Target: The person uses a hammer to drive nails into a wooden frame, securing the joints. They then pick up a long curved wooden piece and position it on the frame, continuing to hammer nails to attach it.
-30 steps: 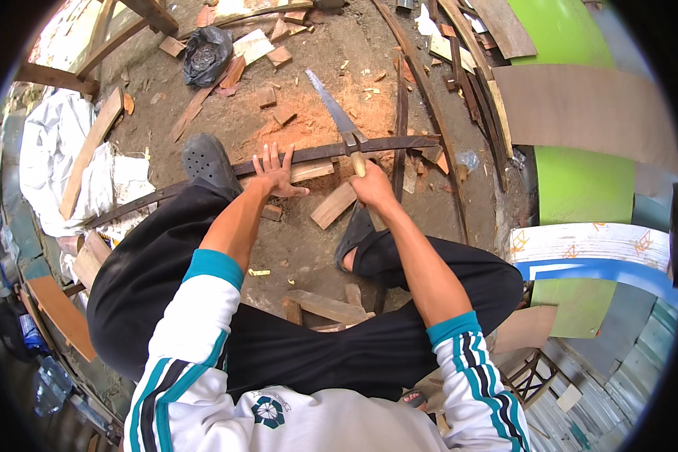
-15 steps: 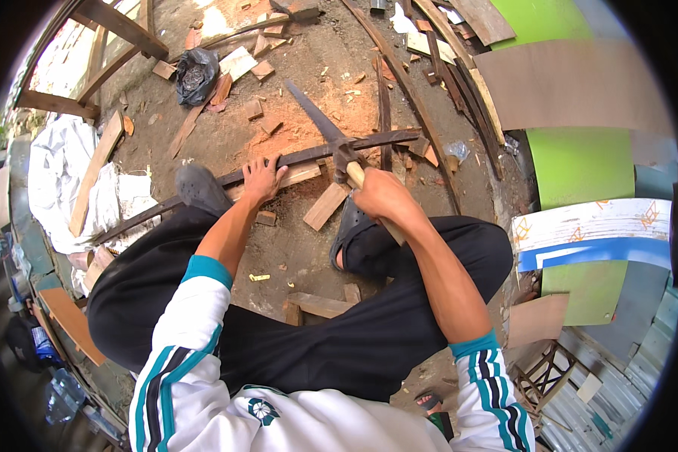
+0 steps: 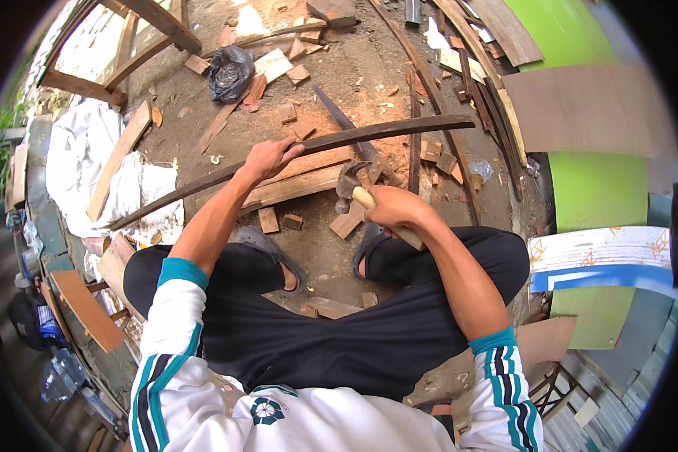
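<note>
My left hand (image 3: 266, 160) is closed around a long dark wooden strip (image 3: 399, 129), which slants from the white sacking at left up to the right. My right hand (image 3: 396, 206) grips a claw hammer (image 3: 349, 183) by its pale wooden handle, with the metal head pointing up and left, just below the strip. Under the strip lies a handsaw (image 3: 334, 110), its blade pointing away from me and its wooden handle partly hidden behind the hammer. Pale planks (image 3: 300, 187) rest on the ground below the strip, between my hands.
Several wood offcuts (image 3: 287, 113) and sawdust cover the dirt ground. A black plastic bag (image 3: 230, 74) sits at far left, near a wooden frame (image 3: 158, 26). White sacking (image 3: 79, 154) lies at left. Long strips (image 3: 429, 83) and green and brown panels (image 3: 603, 181) line the right.
The strip has come up off the ground pieces and shifted right in my left hand. My left foot has drawn back from it. The hammer head has moved from over the strip to below it.
</note>
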Motion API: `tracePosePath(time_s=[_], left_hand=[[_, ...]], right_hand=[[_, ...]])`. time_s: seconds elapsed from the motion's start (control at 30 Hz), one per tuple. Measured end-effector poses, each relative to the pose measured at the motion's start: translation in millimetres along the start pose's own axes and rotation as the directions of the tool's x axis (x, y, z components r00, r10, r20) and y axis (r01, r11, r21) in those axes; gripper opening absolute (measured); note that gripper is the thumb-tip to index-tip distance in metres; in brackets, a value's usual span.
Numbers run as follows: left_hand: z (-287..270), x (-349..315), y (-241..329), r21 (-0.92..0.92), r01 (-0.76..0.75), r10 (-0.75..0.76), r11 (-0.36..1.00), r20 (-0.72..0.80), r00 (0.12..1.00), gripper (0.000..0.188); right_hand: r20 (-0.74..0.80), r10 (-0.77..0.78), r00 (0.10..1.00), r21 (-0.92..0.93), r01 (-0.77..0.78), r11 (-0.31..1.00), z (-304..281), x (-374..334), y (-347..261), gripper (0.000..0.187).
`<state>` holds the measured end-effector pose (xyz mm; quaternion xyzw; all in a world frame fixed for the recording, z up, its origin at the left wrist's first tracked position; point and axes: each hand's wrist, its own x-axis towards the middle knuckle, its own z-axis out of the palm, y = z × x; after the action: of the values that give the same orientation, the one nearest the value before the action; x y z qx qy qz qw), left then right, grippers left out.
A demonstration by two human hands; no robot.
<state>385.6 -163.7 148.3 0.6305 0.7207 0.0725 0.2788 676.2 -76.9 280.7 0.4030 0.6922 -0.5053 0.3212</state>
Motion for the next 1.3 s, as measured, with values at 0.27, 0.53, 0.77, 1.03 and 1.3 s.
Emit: tracePosePath(time_s=[0.27, 0.53, 0.77, 1.03, 1.3], left_hand=[[-68, -37, 5, -0.017, -0.052, 0.049, 0.998, -0.150, 0.988, 0.046], [-81, -75, 24, 0.006, -0.081, 0.081, 0.997, -0.180, 0.980, 0.044], [-87, -83, 26, 0.017, -0.072, 0.074, 0.997, -0.186, 0.980, 0.057], [-104, -64, 18, -0.212, 0.122, -0.107, 0.970, 0.083, 0.991, 0.083], [-109, -41, 48, -0.184, 0.148, -0.157, 0.972, -0.037, 0.987, 0.078]], right_hand=[[0.029, -0.215, 0.976, 0.263, 0.200, 0.944, -7, -29, -29, 0.043], [-0.017, -0.362, 0.932, 0.201, 0.358, 0.912, -2, -49, -24, 0.045], [-0.127, -0.361, 0.924, 0.298, 0.382, 0.875, 10, -73, -18, 0.040], [-0.380, -0.367, 0.849, 0.492, 0.522, 0.697, 34, -57, -22, 0.030], [-0.596, -0.230, 0.769, 0.482, 0.572, 0.663, 32, -44, -38, 0.030]])
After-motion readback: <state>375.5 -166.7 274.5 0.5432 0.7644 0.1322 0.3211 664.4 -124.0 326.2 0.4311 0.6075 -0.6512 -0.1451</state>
